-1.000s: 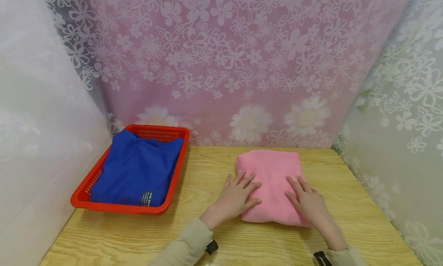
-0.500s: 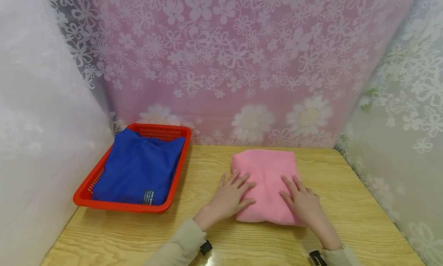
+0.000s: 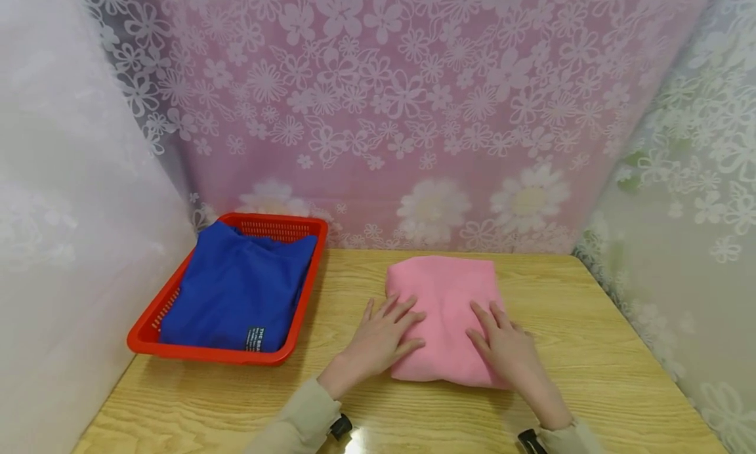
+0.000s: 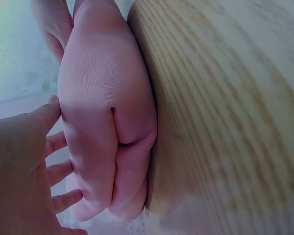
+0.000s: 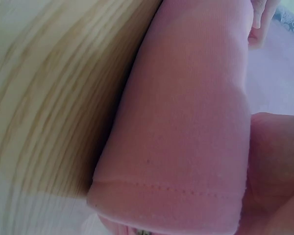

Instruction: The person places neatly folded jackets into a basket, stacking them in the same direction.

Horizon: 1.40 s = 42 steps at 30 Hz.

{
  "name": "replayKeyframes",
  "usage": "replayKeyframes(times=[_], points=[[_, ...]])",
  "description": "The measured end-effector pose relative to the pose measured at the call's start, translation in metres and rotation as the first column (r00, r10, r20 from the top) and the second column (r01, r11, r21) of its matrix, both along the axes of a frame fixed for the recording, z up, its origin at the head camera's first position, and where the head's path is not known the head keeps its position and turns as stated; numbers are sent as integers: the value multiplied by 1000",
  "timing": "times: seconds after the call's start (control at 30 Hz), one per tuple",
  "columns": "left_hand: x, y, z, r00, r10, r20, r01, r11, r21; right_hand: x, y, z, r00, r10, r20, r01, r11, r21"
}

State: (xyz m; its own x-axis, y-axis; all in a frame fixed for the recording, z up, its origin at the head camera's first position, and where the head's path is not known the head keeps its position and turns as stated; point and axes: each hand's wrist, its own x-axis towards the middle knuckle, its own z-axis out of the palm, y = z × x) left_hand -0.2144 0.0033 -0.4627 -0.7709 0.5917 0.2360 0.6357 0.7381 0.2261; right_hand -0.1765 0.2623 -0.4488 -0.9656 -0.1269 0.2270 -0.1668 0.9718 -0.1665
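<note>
One thick, folded bundle of pink knit fabric (image 3: 445,287) lies on one wood-grained tabletop (image 3: 590,355), right of centre in the head view. A left hand (image 3: 380,336) rests on its left part, all five digits showing, straight and spread apart. A right hand (image 3: 509,350) rests on its right part, thumb and nearer fingers apart and lightly extended; its outer fingers pass over the side of the bundle and are hard to make out. Two cream padded sleeves (image 3: 301,418) run off the bottom edge, each with one small black device at the wrist, the left wrist device (image 3: 340,426) and the right wrist device (image 3: 531,442), the latter partly cut off.

To the left, well apart from the bundle, stands one red plastic basket with slotted walls (image 3: 207,355), holding one folded blue cloth (image 3: 239,287) that hides most of its floor. One black label with white print (image 3: 256,339) shows on the cloth; most of its lettering is too small to read.

The left wrist view shows several fabric layers, their number unclear. In the right wrist view, the right hand's fingertips are hidden, and a small metallic piece (image 5: 143,232) is cut off below.
</note>
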Motion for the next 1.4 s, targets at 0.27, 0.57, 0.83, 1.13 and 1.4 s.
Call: replayKeyframes(times=[0.27, 0.57, 0.83, 1.13, 1.4], points=[[1, -14, -4, 1000, 11, -18, -11, 1000, 15, 0, -12, 2, 999, 38, -7, -38, 999, 5], [4, -29, -1, 1000, 23, -7, -23, 999, 39, 0, -24, 4, 997, 76, -24, -76, 997, -11], [5, -42, -4, 999, 41, -13, -40, 997, 60, 2, -39, 6, 995, 89, -32, -90, 996, -14], [10, -53, -3, 999, 51, -19, -49, 995, 88, 3, -48, 3, 993, 115, -26, -115, 993, -26], [9, -61, -6, 998, 69, -7, -68, 991, 114, 1, -56, 5, 992, 123, -33, -124, 992, -33]])
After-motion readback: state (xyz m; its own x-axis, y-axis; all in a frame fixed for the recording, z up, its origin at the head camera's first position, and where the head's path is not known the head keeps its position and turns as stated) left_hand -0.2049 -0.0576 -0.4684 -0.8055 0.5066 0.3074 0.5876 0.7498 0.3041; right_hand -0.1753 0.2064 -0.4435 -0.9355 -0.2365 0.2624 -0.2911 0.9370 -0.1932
